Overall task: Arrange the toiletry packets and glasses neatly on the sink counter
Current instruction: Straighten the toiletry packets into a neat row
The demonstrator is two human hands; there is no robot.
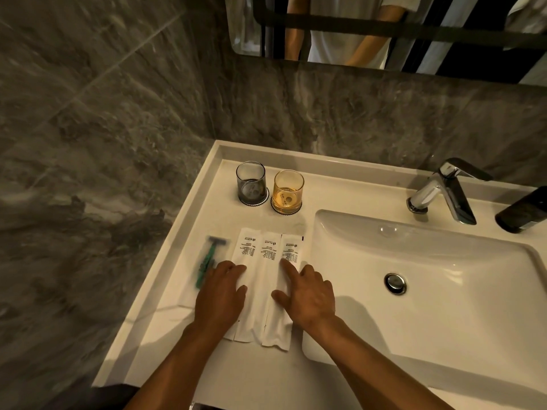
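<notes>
Three white toiletry packets [268, 255] lie side by side on the white sink counter [189, 232], left of the basin. A clear packet with a green razor [207, 258] lies at their left. My left hand [220, 294] rests flat on the leftmost white packet, its fingers near the razor. My right hand [307, 294] presses on the rightmost packet with the index finger stretched out. Neither hand grips anything. Behind the packets a grey glass [251, 182] and an amber glass [288, 191] stand upright side by side on dark coasters.
The basin [429, 261] with its drain fills the right side, with a chrome faucet [444, 189] behind it and a dark bottle [524, 210] at the far right. Marble walls stand at the left and back. A mirror [384, 34] hangs above.
</notes>
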